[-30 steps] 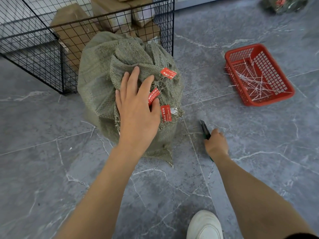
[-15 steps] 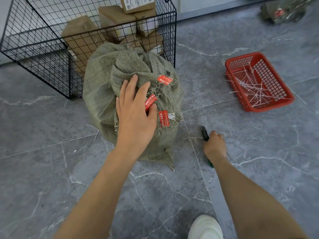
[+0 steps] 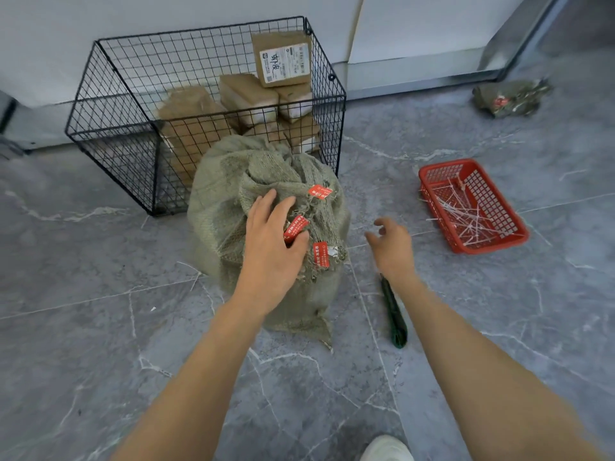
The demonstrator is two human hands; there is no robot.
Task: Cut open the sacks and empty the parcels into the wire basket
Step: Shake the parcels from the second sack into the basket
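1. Left grip (image 3: 271,251) lies flat on the top of the sack (image 3: 226,211), fingers straight and slightly spread, thumb out beside a red tag (image 3: 296,227); it pinches nothing.
2. Wire basket (image 3: 116,154) stands at the left against the wall, on the grey marble floor (image 3: 100,327). It is black and open at the top.
3. Brown parcels (image 3: 189,128) are piled inside the wire basket towards its right end. One labelled parcel (image 3: 283,59) leans upright in the far right corner.
4. The sack, of green woven cloth, sits on the floor touching the basket's front right corner. Its mouth is bunched shut and carries three red tags.
5. A green knife (image 3: 394,314) lies on the floor just right of the sack, its upper end beside the right wrist.
6. Right grip (image 3: 392,247) hovers above the floor right of the sack, fingers loosely curled and apart, holding nothing; it is blurred.
7. A red plastic basket (image 3: 491,243) sits farther right, with white cut ties (image 3: 466,214) in it.
8. A folded green sack (image 3: 512,98) lies far right near the wall.
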